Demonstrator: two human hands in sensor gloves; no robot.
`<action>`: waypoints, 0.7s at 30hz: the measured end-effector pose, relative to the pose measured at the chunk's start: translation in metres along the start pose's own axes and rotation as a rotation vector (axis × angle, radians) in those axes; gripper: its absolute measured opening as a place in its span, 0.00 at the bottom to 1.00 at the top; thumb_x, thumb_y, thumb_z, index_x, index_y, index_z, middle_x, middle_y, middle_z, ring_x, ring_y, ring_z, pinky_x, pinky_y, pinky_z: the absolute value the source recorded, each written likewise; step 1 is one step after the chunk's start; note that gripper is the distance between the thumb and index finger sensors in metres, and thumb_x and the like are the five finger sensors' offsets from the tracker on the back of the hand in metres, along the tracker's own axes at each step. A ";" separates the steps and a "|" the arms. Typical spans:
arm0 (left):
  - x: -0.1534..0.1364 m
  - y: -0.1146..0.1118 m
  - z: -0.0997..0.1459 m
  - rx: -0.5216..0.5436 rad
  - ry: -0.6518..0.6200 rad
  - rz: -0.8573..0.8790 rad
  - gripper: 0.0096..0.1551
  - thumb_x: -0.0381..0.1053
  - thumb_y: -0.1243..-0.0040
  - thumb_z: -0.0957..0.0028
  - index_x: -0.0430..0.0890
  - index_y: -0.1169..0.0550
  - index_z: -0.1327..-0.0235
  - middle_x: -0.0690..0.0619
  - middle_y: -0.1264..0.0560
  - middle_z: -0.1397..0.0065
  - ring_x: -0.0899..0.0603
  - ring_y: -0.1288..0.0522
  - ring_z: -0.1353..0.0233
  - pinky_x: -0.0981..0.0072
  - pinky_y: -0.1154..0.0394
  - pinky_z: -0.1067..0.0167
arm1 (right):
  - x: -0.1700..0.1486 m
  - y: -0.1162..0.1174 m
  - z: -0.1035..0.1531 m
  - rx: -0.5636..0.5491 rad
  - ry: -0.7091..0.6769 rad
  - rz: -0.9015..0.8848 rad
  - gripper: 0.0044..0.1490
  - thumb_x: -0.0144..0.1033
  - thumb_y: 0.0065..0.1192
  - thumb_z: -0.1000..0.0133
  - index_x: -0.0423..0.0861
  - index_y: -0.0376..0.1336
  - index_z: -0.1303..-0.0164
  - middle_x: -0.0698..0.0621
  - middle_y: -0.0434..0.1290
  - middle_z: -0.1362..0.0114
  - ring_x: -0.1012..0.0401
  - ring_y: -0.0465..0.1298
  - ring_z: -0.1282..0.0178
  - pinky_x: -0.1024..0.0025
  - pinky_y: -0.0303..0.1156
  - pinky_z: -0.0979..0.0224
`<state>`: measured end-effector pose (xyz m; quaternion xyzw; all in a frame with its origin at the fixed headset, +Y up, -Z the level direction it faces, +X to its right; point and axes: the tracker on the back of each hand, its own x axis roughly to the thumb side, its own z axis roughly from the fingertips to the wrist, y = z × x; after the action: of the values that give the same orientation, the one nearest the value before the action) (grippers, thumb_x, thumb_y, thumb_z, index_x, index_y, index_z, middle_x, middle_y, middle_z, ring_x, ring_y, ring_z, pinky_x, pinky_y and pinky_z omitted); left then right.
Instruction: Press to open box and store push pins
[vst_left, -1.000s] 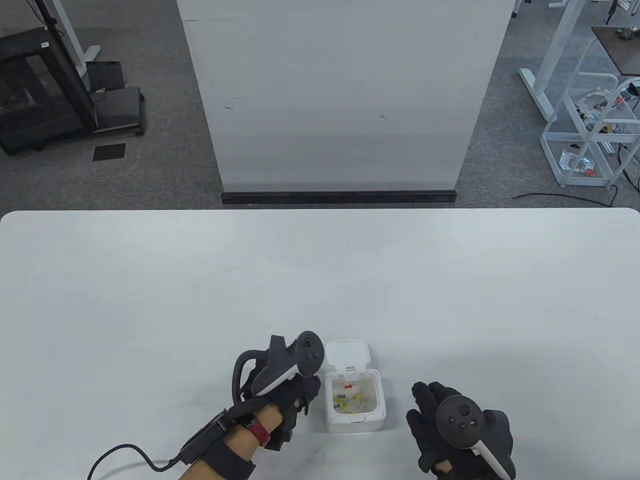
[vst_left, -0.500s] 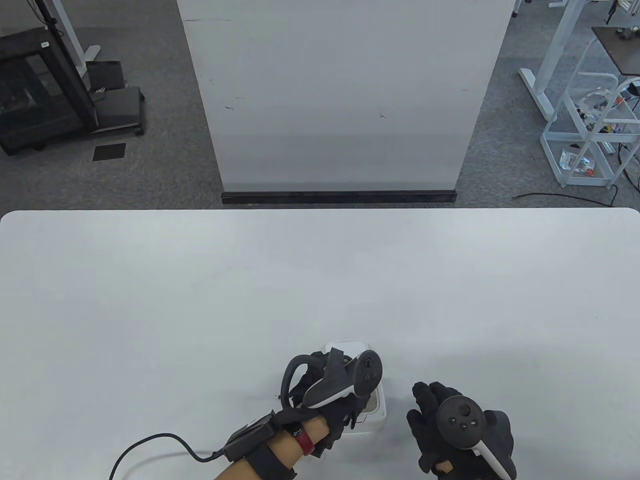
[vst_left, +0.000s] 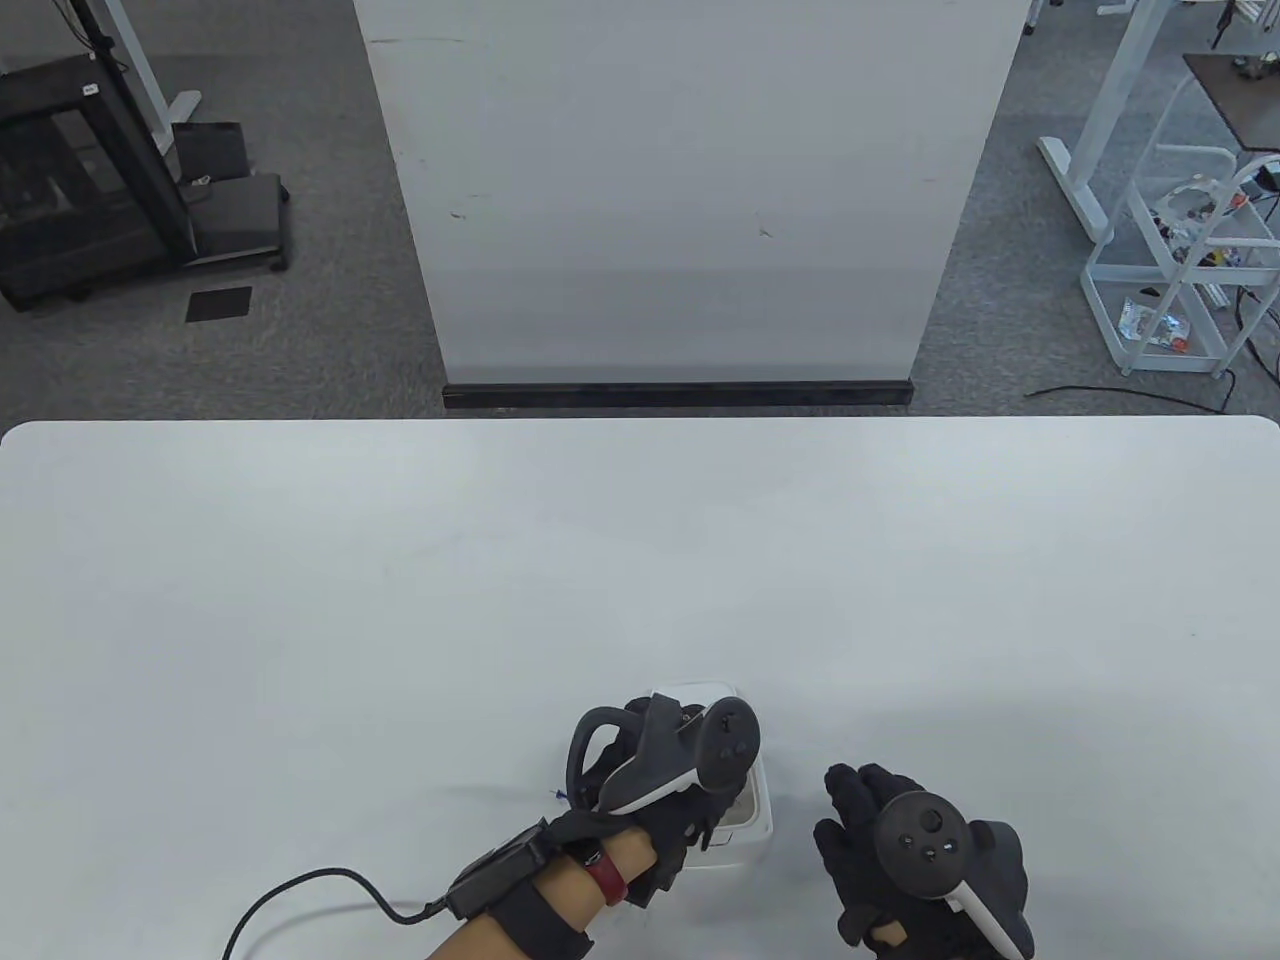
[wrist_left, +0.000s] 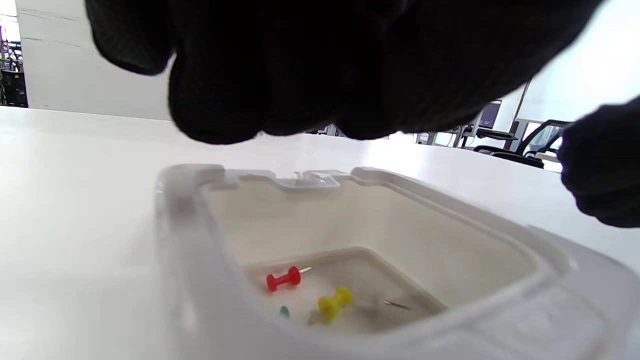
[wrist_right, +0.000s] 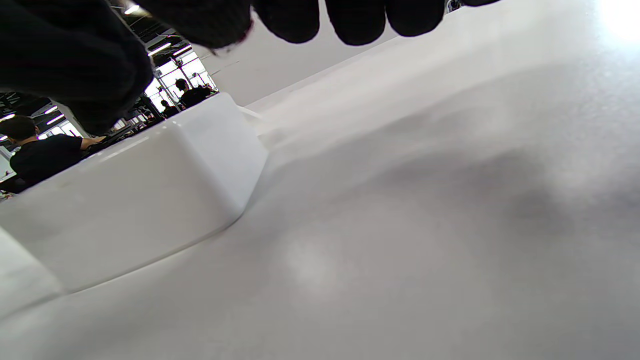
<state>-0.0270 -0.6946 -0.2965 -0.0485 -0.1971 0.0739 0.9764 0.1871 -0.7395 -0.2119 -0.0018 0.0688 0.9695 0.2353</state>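
Near the table's front edge, my left hand (vst_left: 668, 800) hangs over the open box (vst_left: 752, 826), its black knit fingers (wrist_left: 220, 95) bunched just above the rim; whether they pinch a pin I cannot tell, since the glove hides the tips. No brand, label or writing can be read anywhere on the box, the gloves or the trackers. The box is white moulded plastic, squarish with rounded corners and a thick stepped rim, glossy and slightly translucent at the walls, with a small notch in the far wall. Its lid (vst_left: 700, 690) stands back behind my left hand, mostly covered by the tracker (vst_left: 690, 755), a matt dark grey shell with a round button face and a white underside. On the smooth floor of the box lie a red pin (wrist_left: 283, 278) and a yellow pin (wrist_left: 334, 303), both spool-shaped plastic with thin metal points, and a bit of green beside them. My right hand (vst_left: 915, 865) rests flat on the table (vst_left: 640, 560) just right of the box, fingers spread loosely, holding nothing, apart from the box wall. The table is white, smooth and faintly shiny. A black cable (vst_left: 300, 895) trails from my left wrist.
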 end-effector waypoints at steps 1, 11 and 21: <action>-0.006 0.002 0.001 0.001 0.006 0.005 0.21 0.57 0.30 0.57 0.49 0.16 0.56 0.50 0.17 0.50 0.39 0.20 0.44 0.38 0.33 0.30 | 0.000 0.000 0.000 0.000 0.000 0.002 0.39 0.53 0.56 0.43 0.54 0.51 0.23 0.49 0.54 0.18 0.43 0.54 0.18 0.39 0.52 0.19; -0.078 0.014 0.024 0.044 0.131 -0.056 0.20 0.56 0.29 0.56 0.49 0.15 0.55 0.50 0.16 0.50 0.38 0.20 0.44 0.38 0.33 0.30 | 0.000 0.001 0.000 0.004 0.006 0.007 0.39 0.53 0.56 0.43 0.55 0.51 0.23 0.49 0.55 0.18 0.43 0.54 0.18 0.39 0.52 0.19; -0.109 -0.018 0.041 -0.076 0.163 -0.151 0.23 0.54 0.28 0.56 0.49 0.16 0.49 0.50 0.17 0.47 0.38 0.19 0.43 0.39 0.33 0.30 | 0.001 0.002 0.000 0.010 0.012 0.019 0.38 0.53 0.56 0.43 0.54 0.51 0.23 0.49 0.55 0.18 0.43 0.54 0.18 0.39 0.52 0.19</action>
<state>-0.1398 -0.7272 -0.2982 -0.0763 -0.1229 -0.0117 0.9894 0.1852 -0.7405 -0.2121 -0.0057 0.0753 0.9713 0.2257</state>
